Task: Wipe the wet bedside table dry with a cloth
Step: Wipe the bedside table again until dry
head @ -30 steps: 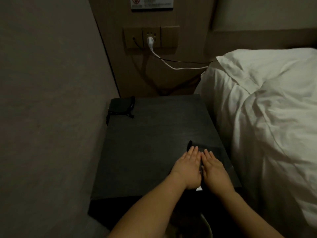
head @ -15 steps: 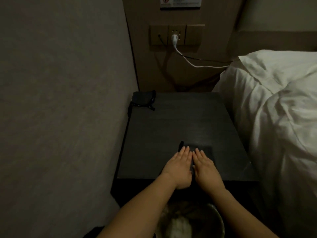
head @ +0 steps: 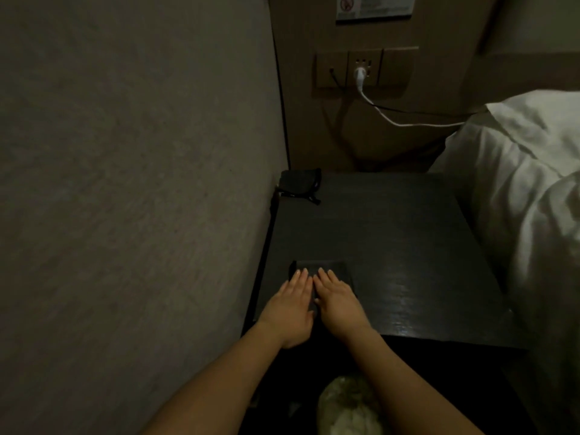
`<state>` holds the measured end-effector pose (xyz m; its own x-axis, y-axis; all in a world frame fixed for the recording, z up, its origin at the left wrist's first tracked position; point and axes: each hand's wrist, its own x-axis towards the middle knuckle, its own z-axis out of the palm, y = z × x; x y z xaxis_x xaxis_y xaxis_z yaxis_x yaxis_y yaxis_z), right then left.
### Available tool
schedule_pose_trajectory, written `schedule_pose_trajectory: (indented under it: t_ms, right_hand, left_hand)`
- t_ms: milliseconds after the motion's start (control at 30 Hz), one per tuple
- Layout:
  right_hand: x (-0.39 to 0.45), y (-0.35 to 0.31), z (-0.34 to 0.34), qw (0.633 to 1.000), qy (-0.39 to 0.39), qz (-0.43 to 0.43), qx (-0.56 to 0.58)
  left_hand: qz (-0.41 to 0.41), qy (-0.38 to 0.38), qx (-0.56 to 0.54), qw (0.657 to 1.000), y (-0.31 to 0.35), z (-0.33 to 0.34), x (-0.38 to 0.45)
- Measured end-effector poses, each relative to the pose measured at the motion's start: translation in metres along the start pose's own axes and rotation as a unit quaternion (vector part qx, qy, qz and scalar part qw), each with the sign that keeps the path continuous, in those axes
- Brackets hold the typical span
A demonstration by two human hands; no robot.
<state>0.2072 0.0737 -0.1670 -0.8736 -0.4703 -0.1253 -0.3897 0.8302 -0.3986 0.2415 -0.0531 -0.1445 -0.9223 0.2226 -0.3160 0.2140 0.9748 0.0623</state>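
Note:
The dark bedside table (head: 392, 233) stands between the wall and the bed; its front right part glistens faintly. A dark folded cloth (head: 332, 269) lies near the table's front left corner. My left hand (head: 290, 309) and my right hand (head: 337, 304) rest flat on the cloth, side by side, fingers straight and pointing away from me. Most of the cloth is hidden under the palms; only its far edge and right side show.
A small dark pouch with a cord (head: 299, 183) sits at the table's back left corner by the grey wall (head: 141, 183). White bedding (head: 527, 189) borders the table's right side. A white cable (head: 392, 119) runs from the wall socket. A bin with crumpled paper (head: 348, 403) stands below the front edge.
Both hands with the cloth under them have slid left along the table's front, from near the front right corner toward the front left corner. The view has swung left as well.

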Motion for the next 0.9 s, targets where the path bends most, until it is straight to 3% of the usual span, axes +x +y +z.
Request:
schedule_pose_trajectory:
  t_ms: [300,633,900]
  right_hand:
    - [0.021,-0.048,0.021,0.996,-0.01,-0.085,-0.005]
    - [0.009,-0.05,0.021,0.984,-0.067,-0.164,-0.034]
    - [-0.021,0.0,0.031,0.975,0.037,-0.197,-0.099]
  left_hand:
    - [-0.074,-0.006,0.012,0.997,-0.043,0.011,-0.033]
    - [-0.121,-0.023,0.085,0.989,-0.03,0.008,-0.051]
    - [-0.073,-0.008,0.099,0.992,0.011,0.01,-0.039]
